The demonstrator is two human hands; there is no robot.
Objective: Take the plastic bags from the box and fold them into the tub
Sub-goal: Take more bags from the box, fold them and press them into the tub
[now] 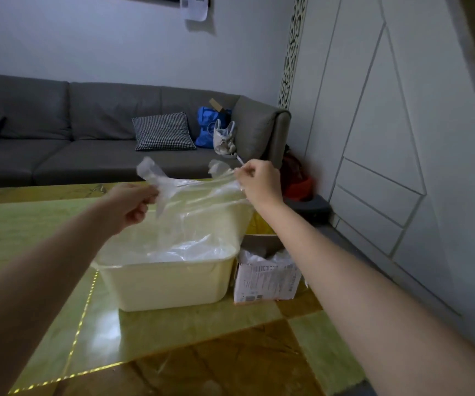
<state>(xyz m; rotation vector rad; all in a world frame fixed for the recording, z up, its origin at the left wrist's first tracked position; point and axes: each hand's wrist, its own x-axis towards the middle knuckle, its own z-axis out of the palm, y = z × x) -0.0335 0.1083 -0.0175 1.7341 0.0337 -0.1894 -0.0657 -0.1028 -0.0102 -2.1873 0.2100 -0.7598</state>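
Glossy green tabletop (pixel 44 224) carried a cream tub (pixel 170 284) with the cardboard box (pixel 267 278) just beside it. Thin film risked slipping or tearing if pulled tighter. Left hand (pixel 133 205) and right hand (pixel 259 181) each pinched a handle of one clear plastic bag (pixel 199 204), stretched above the tub.

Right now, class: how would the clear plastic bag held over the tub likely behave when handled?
Probably floppy: the plastic bag sags and creases between the left hand and right hand, which pinch its handles. Likely very light, being thin and see-through. Its glossy film may slip, so folding it into the tub needs firm pinches.
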